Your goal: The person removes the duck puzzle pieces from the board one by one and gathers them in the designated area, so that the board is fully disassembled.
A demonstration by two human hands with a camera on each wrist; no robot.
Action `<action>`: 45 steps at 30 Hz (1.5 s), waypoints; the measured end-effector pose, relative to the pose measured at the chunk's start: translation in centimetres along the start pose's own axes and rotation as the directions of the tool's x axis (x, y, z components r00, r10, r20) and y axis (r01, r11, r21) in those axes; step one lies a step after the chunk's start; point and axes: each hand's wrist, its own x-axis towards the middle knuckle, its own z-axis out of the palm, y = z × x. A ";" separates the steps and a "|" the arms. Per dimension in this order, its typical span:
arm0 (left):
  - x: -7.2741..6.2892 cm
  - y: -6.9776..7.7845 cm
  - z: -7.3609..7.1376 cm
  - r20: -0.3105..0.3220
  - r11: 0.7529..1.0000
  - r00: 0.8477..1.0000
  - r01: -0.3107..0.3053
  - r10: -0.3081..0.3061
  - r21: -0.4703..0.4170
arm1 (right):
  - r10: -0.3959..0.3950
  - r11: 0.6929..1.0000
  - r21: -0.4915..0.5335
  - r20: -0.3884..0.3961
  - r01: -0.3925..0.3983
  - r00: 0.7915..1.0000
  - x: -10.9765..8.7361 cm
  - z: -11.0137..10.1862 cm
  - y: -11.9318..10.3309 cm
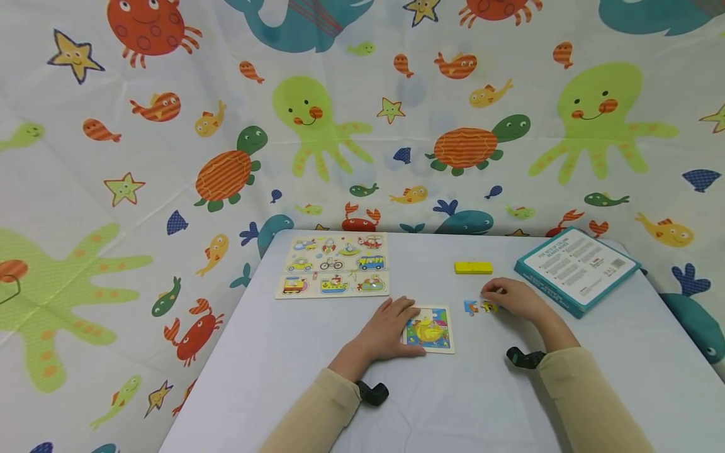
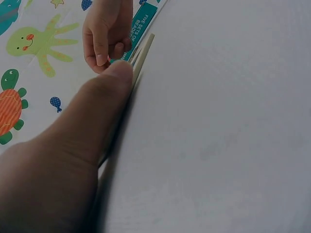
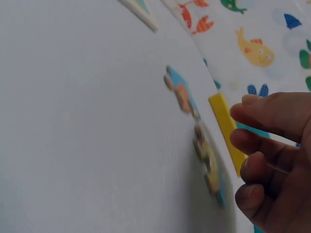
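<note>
A small square wooden puzzle [image 1: 429,335] with a yellow duck-like picture lies on the table, its upper part showing pale bare board. My left hand [image 1: 387,330] rests at its left side, fingers by the far left corner and thumb along the near edge. The left wrist view shows the thumb [image 2: 104,92] against the board's edge. My right hand [image 1: 515,302] hovers beside two loose puzzle pieces, fingers loosely bent with nothing visible between them. One piece [image 3: 181,92] is blue and orange; the other, yellowish piece [image 3: 209,162] lies closer to the right hand.
A yellow block [image 1: 473,268] lies beyond the loose pieces. At the back left is a wooden vehicle puzzle board [image 1: 334,264]. A teal-and-white box [image 1: 578,267] stands right of my right hand. A sea-animal curtain [image 1: 351,126] hangs behind the white table [image 1: 453,409].
</note>
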 end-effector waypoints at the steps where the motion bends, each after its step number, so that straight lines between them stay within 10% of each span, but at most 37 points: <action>1: 0.0 0.0 0.0 0.003 1.000 1.000 -0.006 0.006 -0.004 | -0.006 1.000 0.000 -0.006 0.006 1.000 -0.1 0.1 -0.4; 20: -0.2 -0.2 0.0 -0.007 0.994 0.995 -0.101 0.102 0.038 | -0.197 0.979 0.068 0.046 0.194 0.979 0.1 4.7 -6.4; 45: 0.0 0.5 0.0 0.043 0.986 0.990 -0.141 0.138 0.088 | -0.225 0.974 0.029 0.061 0.224 0.972 0.5 7.1 -7.1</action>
